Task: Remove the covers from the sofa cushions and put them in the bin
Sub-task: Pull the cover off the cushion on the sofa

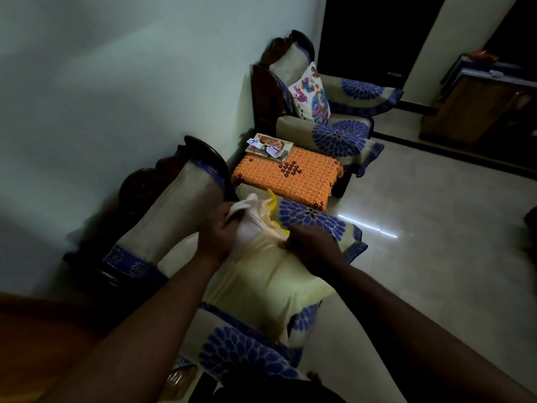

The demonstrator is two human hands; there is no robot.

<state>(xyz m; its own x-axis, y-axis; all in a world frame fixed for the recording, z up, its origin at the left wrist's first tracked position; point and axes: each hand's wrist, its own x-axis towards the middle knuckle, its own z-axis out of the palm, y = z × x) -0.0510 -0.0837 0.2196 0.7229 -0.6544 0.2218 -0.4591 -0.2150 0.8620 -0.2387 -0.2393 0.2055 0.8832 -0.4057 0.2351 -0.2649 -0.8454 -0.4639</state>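
Head view: soft, light yellow cover (261,274) on cushion, left hand (220,228) and right hand (312,245) gripping its bunched far opening.

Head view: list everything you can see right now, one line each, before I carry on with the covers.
Pale yellow fabric cushion cover: one, on the near armchair seat, bunched at its top end.
White inner cushion: one, showing at the cover's open end.
Dark wooden armchairs with cream and blue floral throws: two, near and far, along the wall.
White printed cushion with colourful figures: one, upright on the far armchair.
Low table under an orange crocheted cloth: one, between the armchairs.
Printed papers: a small stack, on the table's far corner.
Brown wooden cabinet: one, far right.
Bin: none visible.
Hands: left grips the white inner cushion; right pinches the cover.
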